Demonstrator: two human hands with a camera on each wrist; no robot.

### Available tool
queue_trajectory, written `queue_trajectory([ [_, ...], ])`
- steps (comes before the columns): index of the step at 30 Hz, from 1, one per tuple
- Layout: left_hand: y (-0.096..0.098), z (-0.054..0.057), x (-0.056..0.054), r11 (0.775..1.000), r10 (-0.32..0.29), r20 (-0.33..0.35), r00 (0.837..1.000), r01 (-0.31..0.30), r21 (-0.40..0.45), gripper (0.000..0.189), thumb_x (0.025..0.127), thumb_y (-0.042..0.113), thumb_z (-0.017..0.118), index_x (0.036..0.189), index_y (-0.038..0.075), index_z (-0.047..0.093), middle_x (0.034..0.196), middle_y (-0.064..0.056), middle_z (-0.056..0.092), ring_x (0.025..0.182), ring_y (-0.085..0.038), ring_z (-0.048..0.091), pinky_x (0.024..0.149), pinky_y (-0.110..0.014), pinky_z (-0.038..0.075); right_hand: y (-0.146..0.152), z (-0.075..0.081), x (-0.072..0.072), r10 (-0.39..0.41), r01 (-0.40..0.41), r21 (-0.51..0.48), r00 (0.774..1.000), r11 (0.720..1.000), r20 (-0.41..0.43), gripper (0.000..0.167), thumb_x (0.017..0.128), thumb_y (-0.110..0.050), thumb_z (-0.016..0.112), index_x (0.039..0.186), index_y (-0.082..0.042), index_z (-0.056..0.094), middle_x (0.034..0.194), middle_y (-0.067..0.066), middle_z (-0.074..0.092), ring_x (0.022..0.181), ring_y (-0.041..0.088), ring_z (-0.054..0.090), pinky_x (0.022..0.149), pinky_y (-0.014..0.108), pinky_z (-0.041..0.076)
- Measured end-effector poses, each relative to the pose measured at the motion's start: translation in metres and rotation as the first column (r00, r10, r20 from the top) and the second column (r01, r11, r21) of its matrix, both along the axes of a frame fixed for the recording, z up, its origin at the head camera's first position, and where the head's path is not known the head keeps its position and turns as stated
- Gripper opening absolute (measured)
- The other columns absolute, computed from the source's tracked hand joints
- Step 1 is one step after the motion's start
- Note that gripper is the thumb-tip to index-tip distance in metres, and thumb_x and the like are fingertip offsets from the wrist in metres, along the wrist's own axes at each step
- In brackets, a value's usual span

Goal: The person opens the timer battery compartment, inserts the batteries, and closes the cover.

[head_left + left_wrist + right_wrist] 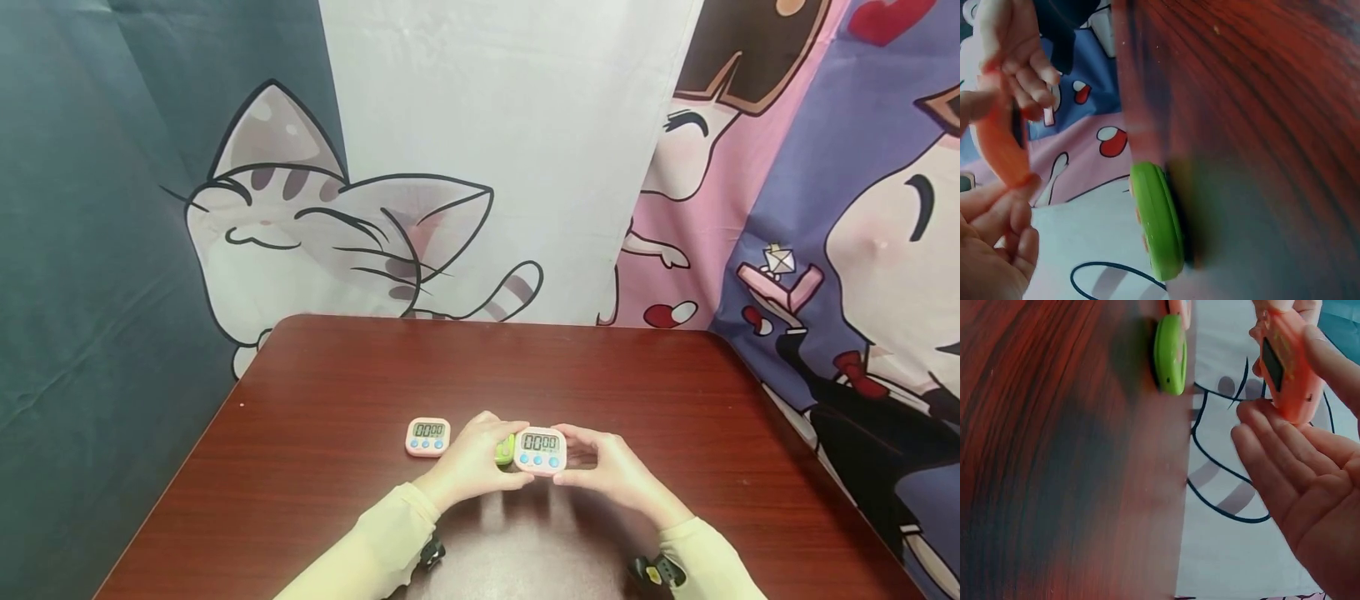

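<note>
A pink digital timer [540, 451] with a white face, blue buttons and "00:00" on its display is held above the table between both hands. My left hand [476, 458] pinches its left edge between thumb and fingers. At its opposite edge, my right hand [618, 473] grips with thumb and fingertips. In the right wrist view the timer [1294, 369] is raised off the tabletop. A green timer [1157, 222] stands on the table beyond the hands, mostly hidden in the head view. Left of my left hand, a second pink timer [428, 437] also reads "00:00".
The reddish-brown wooden table [360, 375] runs back to a cloth backdrop [510, 100] printed with a cartoon cat and figures. Dark wrist devices sit at both cuffs.
</note>
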State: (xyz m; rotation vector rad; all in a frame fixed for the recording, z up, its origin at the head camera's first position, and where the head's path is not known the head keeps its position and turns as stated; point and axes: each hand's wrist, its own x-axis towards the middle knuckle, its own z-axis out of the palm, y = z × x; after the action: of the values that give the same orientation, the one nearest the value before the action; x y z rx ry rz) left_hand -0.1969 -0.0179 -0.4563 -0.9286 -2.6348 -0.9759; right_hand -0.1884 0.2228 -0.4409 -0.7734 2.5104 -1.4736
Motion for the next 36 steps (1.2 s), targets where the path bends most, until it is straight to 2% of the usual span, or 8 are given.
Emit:
queue_trajectory([
  [3,0.007,0.001,0.001,0.994,0.042,-0.033,0.999,-0.045,-0.1,0.066,0.07,0.041,0.08,0.125,0.012,0.061,0.097,0.007,0.067,0.087,-0.008,0.046,0.082,-0.026,0.04,0.002,-0.003,-0.005,0.013,-0.01,0.063,0.999,0.998,-0.041,0.055,0.075,-0.015,0.08,0.125,-0.007,0.058,0.106,0.007,0.069,0.095,0.016,0.066,0.078,0.031,0.055],
  [6,0.014,0.002,0.0,0.985,0.075,-0.037,0.996,-0.08,-0.156,0.066,0.068,0.041,0.082,0.123,0.011,0.062,0.092,0.005,0.067,0.083,-0.009,0.046,0.078,-0.025,0.04,0.005,-0.007,-0.009,0.021,-0.012,0.114,0.997,0.993,-0.078,0.053,0.074,-0.015,0.081,0.122,-0.01,0.059,0.102,0.004,0.069,0.093,0.015,0.065,0.076,0.032,0.055],
  [11,0.025,0.0,-0.007,0.97,0.113,0.011,0.994,-0.108,-0.216,0.064,0.065,0.042,0.084,0.118,0.013,0.065,0.089,0.002,0.064,0.08,-0.011,0.048,0.071,-0.026,0.04,0.009,-0.014,-0.015,0.03,-0.015,0.171,0.996,0.985,-0.084,0.048,0.074,-0.014,0.081,0.117,-0.012,0.06,0.098,0.0,0.069,0.09,0.012,0.066,0.076,0.032,0.055],
  [15,0.033,-0.002,-0.013,0.957,0.149,0.03,0.988,-0.137,-0.255,0.062,0.061,0.043,0.086,0.113,0.015,0.067,0.088,0.004,0.065,0.08,-0.012,0.049,0.067,-0.028,0.038,0.013,-0.021,-0.022,0.048,-0.029,0.238,0.996,0.971,-0.076,0.047,0.074,-0.016,0.08,0.116,-0.013,0.06,0.096,-0.002,0.069,0.089,0.01,0.066,0.077,0.03,0.054],
  [22,0.048,-0.006,-0.021,0.913,0.158,-0.114,0.981,-0.189,-0.362,0.06,0.054,0.053,0.085,0.102,0.019,0.07,0.082,0.011,0.068,0.076,-0.011,0.047,0.076,-0.032,0.032,0.021,-0.023,-0.033,0.075,-0.039,0.376,0.994,0.926,-0.081,0.046,0.073,-0.016,0.081,0.115,-0.011,0.061,0.094,-0.004,0.07,0.087,0.01,0.065,0.074,0.031,0.051],
  [24,0.052,-0.009,-0.023,0.904,0.162,-0.125,0.979,-0.198,-0.379,0.058,0.053,0.054,0.085,0.098,0.02,0.07,0.08,0.011,0.068,0.075,-0.012,0.047,0.076,-0.033,0.031,0.023,-0.023,-0.036,0.081,-0.042,0.393,0.993,0.919,-0.082,0.049,0.073,-0.015,0.081,0.116,-0.006,0.061,0.094,-0.001,0.069,0.085,0.012,0.065,0.074,0.032,0.051],
  [29,0.059,-0.016,-0.027,0.903,0.189,-0.07,0.979,-0.202,-0.38,0.053,0.052,0.053,0.086,0.09,0.019,0.07,0.076,0.01,0.066,0.074,-0.013,0.049,0.072,-0.035,0.029,0.026,-0.025,-0.04,0.074,-0.01,0.452,0.99,0.892,-0.124,0.059,0.072,-0.018,0.082,0.12,0.005,0.058,0.1,0.006,0.066,0.086,0.017,0.063,0.076,0.032,0.05],
  [36,0.063,-0.016,-0.029,0.893,0.207,-0.075,0.976,-0.219,-0.393,0.05,0.052,0.052,0.086,0.087,0.02,0.07,0.073,0.01,0.065,0.072,-0.013,0.05,0.069,-0.035,0.03,0.025,-0.027,-0.042,0.08,0.012,0.491,0.983,0.871,-0.165,0.056,0.072,-0.018,0.082,0.118,0.004,0.059,0.095,0.005,0.063,0.082,0.016,0.059,0.072,0.031,0.049],
])
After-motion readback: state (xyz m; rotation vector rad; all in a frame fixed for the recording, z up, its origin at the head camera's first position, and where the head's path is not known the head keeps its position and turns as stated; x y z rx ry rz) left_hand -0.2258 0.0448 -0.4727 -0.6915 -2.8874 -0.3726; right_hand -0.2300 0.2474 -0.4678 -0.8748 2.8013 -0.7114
